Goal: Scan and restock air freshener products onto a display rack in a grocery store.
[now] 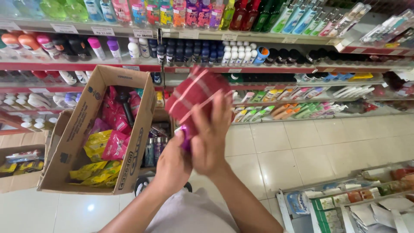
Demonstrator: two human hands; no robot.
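Cloth (195, 96) (red, striped) clamped in right hand (211, 138) grip, purple bottle (185, 137) clasped in left hand (172, 166) below

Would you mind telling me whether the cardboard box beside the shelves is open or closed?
Open. The cardboard box has its top flaps raised, and pink and yellow packets show inside.

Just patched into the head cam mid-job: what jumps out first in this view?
Dead centre, the right hand holds up a red cloth with pale stripes, while the left hand below it grips a small purple item, too hidden to identify. To the left stands an open cardboard box crammed with pink and yellow packets. Behind, red-edged shelves run across the frame, lined with colourful bottles.
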